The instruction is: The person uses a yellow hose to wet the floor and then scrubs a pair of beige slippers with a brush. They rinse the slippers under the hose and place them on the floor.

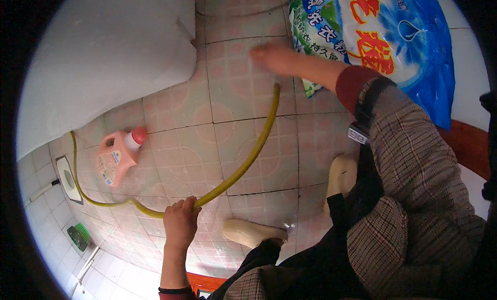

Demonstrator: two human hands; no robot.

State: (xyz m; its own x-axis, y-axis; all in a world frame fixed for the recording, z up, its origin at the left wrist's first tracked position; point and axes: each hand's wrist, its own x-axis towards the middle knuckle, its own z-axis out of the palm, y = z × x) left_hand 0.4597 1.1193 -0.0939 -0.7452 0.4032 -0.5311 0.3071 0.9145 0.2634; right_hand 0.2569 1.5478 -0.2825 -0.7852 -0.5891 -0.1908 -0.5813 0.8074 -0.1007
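Note:
A yellow-green hose (pixel 248 164) runs across the tiled floor, and my left hand (pixel 180 221) is closed around its middle stretch. From that grip the hose curves up and right to a free end just below my right hand. My right hand (pixel 272 58) reaches out over the tiles beside a large blue detergent bag (pixel 414 46). Motion smears its fingers, so their state is unclear; it looks apart from the hose end. On the other side of my left hand, the hose passes a pink jug with a red cap (pixel 118 158) and continues toward the far left.
A large whitish appliance or tub (pixel 114 62) fills the upper left. A floor drain plate (pixel 69 178) lies by the tiled wall, with a green brush-like object (pixel 78 236) and white pipe (pixel 85 266) below it. My pale shoes (pixel 253 233) stand on the floor.

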